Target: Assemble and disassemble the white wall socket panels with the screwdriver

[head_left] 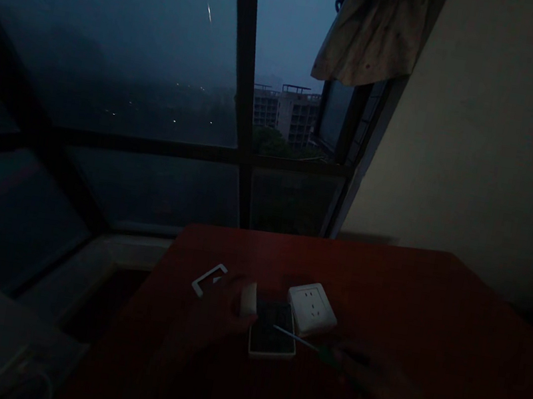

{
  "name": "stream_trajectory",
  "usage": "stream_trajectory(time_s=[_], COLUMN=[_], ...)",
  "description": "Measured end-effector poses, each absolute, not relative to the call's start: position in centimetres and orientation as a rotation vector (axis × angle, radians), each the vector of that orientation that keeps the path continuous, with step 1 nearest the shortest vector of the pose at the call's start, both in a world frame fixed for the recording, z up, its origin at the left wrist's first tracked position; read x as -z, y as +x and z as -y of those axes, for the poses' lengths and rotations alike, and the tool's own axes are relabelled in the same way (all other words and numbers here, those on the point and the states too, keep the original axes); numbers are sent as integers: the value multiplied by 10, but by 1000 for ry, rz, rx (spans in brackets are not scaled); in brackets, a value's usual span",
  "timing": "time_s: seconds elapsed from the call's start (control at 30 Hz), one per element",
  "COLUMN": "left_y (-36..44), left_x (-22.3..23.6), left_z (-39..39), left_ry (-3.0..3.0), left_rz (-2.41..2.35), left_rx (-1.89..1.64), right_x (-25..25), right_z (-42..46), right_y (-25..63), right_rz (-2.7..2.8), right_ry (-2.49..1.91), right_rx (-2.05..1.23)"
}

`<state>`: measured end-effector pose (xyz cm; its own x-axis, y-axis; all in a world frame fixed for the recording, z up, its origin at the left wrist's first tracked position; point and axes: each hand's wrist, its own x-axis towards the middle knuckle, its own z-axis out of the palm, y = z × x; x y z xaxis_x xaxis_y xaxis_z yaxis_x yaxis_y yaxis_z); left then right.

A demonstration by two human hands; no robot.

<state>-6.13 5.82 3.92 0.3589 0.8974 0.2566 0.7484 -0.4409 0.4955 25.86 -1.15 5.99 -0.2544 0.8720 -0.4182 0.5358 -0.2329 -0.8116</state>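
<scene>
My left hand [221, 310] is closed round a small white plastic piece [248, 299], held by the left edge of a square switch or socket panel [268, 345] with a dark inner face and white rim. In my right hand [364, 367] is a screwdriver [298, 337]. Its green handle is in the grip, and the thin shaft points left, with the tip over the panel's dark face. It is too dark to tell whether the tip touches. Just behind the panel lies a white wall socket [312, 308], face up. A white square frame [206, 279] lies partly behind my left hand.
Everything lies on a reddish-brown table [361, 268], whose far edge is near the window [165, 75]. A pale wall [483, 139] rises on the right, and a cloth [376, 35] hangs at the window's upper right. The room is dim.
</scene>
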Motion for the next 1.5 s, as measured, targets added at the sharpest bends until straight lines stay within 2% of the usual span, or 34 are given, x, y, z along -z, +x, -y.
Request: stream_trajectory(time_s=[0.27,0.63,0.87,1.1,1.5], left_y=[-133,-105,-42,-26,-24], left_x=[-26,-31,-44,-42,-41], left_z=[-83,-77,-43,-36,-38], left_ry=[2202,2258,2302,2259,2317], left_rz=[-1792,-1708,-1238,-1223,-1237], left_rx=[-593,-707,-445,-349,-339], right_x=[-65,-55,-93,-125,-140], right_z=[25,31,27,12,-8], right_y=[252,269,276,269,241], right_rz=[1609,1602,1787,1909,2005], right_ry=[-1685,-1709,-1684,-1680,-1617], right_rx=[-1513,-1442,-1201,-866,-533])
